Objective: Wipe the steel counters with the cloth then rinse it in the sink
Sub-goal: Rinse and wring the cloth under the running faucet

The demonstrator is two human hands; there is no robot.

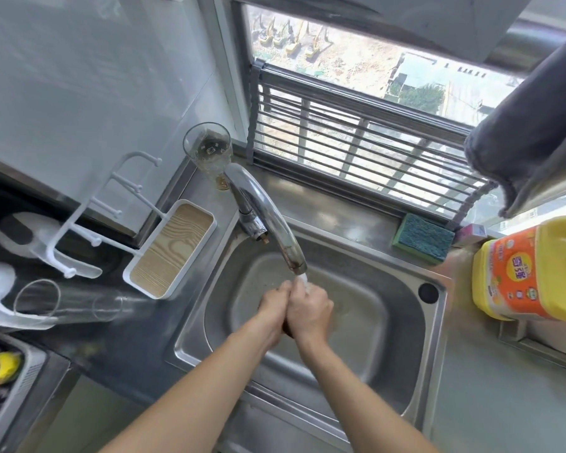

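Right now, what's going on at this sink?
A person is at the steel sink with both hands pressed together under the faucet, where water is running. The left hand and right hand are closed around something dark, probably the cloth, though only a sliver of it shows between them. A sponge lies on the back ledge and a yellow detergent jug stands to the right.
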